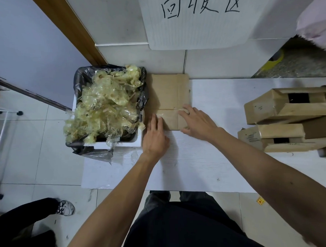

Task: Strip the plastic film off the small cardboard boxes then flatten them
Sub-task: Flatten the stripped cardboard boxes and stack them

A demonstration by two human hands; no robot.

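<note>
Right now both my hands are down flat on a flattened cardboard box [168, 97] that lies on the white counter [224, 158], toward its far left side and up against the wall. My left hand [155, 136] has its fingers straight and close together, with the fingertips resting on the near left corner of the box. A glossy strip of clear tape [164, 115] still shows on the card there. My right hand [195, 122] is spread wide over the near right part of the box, palm down, with the thumb along its near edge and a ring on one finger. Neither hand is curled round anything; both simply press on the card.

Just left of the box stands a white bin [122, 143] with a black liner [83, 74]. It is heaped with crumpled yellowish plastic film [106, 106] that spills over its near left rim. Well apart, at the right edge of the counter, is a loose pile of cardboard boxes [287, 119] not yet flattened, some with their flaps open.

On the wall beyond the box hangs a white sign [197, 29] with handwritten black characters. On the tiled floor [39, 164] I can see another person's shoe [66, 208] at the near left and a small yellow sticker [260, 201] at the near right.
</note>
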